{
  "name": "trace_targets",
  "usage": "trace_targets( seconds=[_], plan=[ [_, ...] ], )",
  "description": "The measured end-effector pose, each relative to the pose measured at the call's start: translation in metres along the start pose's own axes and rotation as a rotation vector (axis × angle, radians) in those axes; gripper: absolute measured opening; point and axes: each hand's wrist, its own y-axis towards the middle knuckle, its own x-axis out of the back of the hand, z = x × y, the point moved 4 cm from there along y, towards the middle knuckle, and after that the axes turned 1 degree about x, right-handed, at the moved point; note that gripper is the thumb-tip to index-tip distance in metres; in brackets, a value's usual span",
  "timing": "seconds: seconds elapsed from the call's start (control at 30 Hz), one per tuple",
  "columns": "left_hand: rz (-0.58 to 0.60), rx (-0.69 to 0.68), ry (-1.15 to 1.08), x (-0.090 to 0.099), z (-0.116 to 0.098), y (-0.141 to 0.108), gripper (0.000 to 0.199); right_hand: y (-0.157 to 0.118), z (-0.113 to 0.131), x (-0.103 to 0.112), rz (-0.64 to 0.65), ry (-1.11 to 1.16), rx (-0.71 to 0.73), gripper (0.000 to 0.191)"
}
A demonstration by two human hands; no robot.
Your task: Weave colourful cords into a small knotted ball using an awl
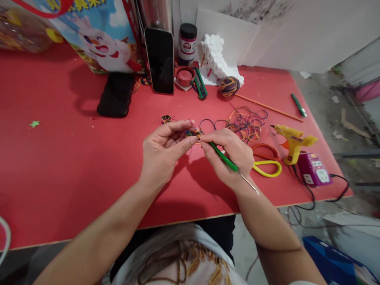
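Note:
My left hand point(166, 144) pinches a small piece of multicoloured crochet work point(190, 133) between thumb and fingers, above the middle of the red table. In my right hand point(230, 152) is a crochet hook point(224, 156) with a green grip; its bare metal end points back toward my wrist. The hook's other tip meets the work at my left fingertips, where fine detail is hidden. Loose multicoloured yarn point(246, 122) lies tangled beyond my right hand. A wound yarn ball point(229, 87) sits farther back. Just behind my left hand is another small crocheted bit point(166, 118).
A phone point(160, 61) stands upright at the back, near a black case point(116, 95), tape roll point(184, 76), green cutter point(200, 84) and dark-lidded jar point(187, 43). Right of my hands are yellow-handled scissors point(268, 169), a glue gun point(292, 142) and a purple power box point(314, 169) with cords.

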Motion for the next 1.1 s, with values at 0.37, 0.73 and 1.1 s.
trace_targets(
  seconds=[0.37,0.73,1.1],
  plan=[
    [-0.048,0.030,-0.032,-0.002,0.003,-0.003,0.029,-0.001,0.002,-0.006,-0.018,0.007,0.084,0.026],
    [-0.050,-0.009,0.152,0.000,-0.005,-0.004,0.010,-0.001,0.004,-0.005,0.034,-0.043,0.138,0.029],
    [-0.042,0.031,0.027,0.002,0.002,-0.003,0.029,0.000,0.005,-0.006,0.071,0.012,0.124,0.031]
  ],
)
